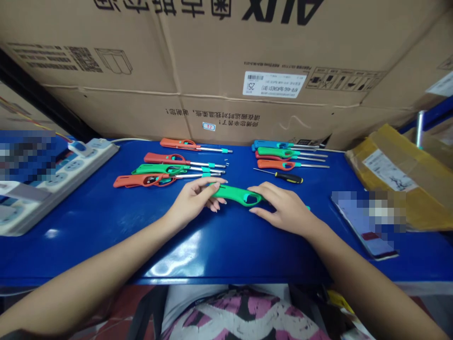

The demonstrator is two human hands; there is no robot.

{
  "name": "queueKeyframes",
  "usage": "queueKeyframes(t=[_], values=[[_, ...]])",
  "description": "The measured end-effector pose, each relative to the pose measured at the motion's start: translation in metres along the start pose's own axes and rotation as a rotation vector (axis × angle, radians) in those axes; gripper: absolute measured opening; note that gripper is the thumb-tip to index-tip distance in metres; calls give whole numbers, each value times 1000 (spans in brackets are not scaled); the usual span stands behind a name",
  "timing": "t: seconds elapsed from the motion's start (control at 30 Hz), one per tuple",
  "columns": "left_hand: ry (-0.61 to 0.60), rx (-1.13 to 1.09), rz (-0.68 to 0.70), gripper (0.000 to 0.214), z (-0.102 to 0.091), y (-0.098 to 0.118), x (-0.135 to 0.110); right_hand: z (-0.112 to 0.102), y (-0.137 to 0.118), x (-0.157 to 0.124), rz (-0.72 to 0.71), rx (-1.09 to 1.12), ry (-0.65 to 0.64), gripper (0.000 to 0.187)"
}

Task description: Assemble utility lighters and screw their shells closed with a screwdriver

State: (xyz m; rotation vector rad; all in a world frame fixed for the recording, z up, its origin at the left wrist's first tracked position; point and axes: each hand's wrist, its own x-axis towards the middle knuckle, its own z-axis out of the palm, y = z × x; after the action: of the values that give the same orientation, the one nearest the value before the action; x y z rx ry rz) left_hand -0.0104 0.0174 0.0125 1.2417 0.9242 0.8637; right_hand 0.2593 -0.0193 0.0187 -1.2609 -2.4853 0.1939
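Observation:
Between my two hands is a green long-neck lighter [233, 193], held level over the blue table. My left hand [196, 196] pinches the butt end of its handle between thumb and fingers. On the other end, my right hand [283, 208] is closed around the lighter near its trigger loop and covers most of the metal neck. A teal tip pokes out past the right hand. Just beyond that hand lies a black and yellow screwdriver [289, 177]. Orange, red and green lighters lie behind my left hand, the nearest being an orange lighter [141, 179].
Several more lighters, among them an orange lighter [272, 164], lie at the back right. A white power strip [53, 184] runs along the left. At right are a phone [364, 231] and a taped yellow-brown package [399, 174]. A large cardboard box [212, 71] walls off the back.

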Motion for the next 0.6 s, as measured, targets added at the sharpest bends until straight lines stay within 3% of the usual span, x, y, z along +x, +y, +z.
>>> queueKeyframes(t=[0.07,0.13,0.4,0.6], values=[[-29,-36,-65,43,5,-4,-1,3,-3,1,-36,-49,-16,45],[-72,-5,-27,41,8,-7,-3,5,-5,1,-51,-63,-20,44],[-134,451,525,25,4,-9,-10,6,-4,1,-103,60,9,41],[-138,589,623,30,1,-8,-12,14,-1,-1,-142,173,50,32]])
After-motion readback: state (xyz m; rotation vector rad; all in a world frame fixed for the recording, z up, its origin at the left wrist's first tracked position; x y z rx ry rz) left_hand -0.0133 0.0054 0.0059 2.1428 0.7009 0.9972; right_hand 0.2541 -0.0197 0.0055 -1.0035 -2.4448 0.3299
